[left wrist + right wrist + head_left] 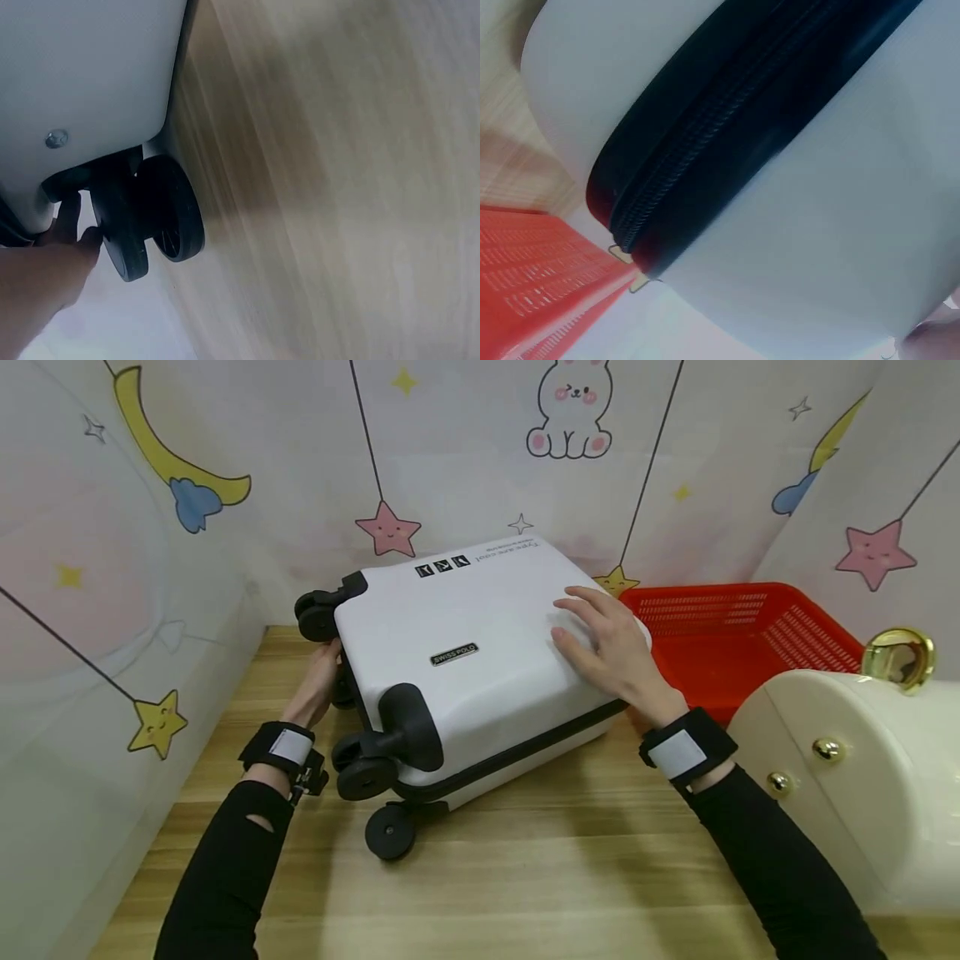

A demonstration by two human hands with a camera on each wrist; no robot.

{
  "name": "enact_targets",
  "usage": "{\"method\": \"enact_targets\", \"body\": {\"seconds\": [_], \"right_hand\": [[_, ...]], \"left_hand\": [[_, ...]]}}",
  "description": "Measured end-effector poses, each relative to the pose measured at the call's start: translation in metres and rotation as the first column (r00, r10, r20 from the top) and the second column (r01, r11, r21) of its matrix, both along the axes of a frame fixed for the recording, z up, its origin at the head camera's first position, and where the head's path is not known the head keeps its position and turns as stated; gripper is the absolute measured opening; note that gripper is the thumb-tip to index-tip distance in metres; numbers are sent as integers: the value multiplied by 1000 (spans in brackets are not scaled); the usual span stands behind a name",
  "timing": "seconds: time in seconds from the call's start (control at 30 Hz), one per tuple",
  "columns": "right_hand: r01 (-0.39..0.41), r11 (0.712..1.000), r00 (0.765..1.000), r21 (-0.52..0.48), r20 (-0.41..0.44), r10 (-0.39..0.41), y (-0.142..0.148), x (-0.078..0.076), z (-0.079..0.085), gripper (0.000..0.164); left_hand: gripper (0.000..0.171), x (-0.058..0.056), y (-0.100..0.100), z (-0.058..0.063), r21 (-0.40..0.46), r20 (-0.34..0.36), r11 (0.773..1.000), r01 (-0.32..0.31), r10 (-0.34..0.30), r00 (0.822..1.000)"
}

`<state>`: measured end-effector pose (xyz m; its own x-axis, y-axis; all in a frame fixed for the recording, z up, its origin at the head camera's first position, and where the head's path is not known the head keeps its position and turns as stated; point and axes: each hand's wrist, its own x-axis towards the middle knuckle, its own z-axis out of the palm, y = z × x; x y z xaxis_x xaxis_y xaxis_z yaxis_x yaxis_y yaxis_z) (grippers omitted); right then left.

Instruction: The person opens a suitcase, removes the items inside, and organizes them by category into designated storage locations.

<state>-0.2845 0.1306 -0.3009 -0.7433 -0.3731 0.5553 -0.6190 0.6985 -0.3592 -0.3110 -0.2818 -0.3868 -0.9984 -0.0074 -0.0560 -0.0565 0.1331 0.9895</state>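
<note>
Noting the head view first: a white suitcase (510, 610) is seen laid broad face up on a wooden surface (525, 885), its black wheels (390, 832) turned to the left. A red basket (828, 631) is placed just beyond its right end, and a cream box (847, 802) is set in front of the basket. The left hand (320, 683) is placed low at the wheel end, its fingers mostly hidden by the suitcase. The right hand (613, 652) is laid over the upper face near the other end, fingers loosely spread, nothing clutched. In the left wrist view, one finger is shown tucked by a wheel bracket (75, 176) and another is seen against the wheel; whether a true grasp is made cannot be told. In the right wrist view, the black zip (682, 157) is seen running round the suitcase's side, the basket close by; only a blurred sliver of the hand is caught in the lower corner. Step in hand, as judged: the suitcase is steadied from both ends. For the next move, a surer hold at the wheel end would seem to be needed, with the right palm pressed flat for balance and the basket left unbumped.
</note>
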Motion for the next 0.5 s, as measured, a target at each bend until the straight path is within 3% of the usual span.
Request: {"method": "enact_targets", "body": {"seconds": [0.17, 0.37, 0.5], "right_hand": [[75, 988, 996, 135, 47, -82, 2, -5, 1, 47], [61, 990, 996, 127, 53, -68, 5, -8, 1, 45], [49, 993, 997, 111, 55, -55, 7, -6, 0, 44]], "left_hand": [[56, 6, 1, -1, -30, -1, 999, -25, 25, 1000], [53, 14, -10, -5, -99, -4, 991, -94, 94, 996], [33, 11, -20, -10, -106, -47, 985, -138, 133, 990]]}}
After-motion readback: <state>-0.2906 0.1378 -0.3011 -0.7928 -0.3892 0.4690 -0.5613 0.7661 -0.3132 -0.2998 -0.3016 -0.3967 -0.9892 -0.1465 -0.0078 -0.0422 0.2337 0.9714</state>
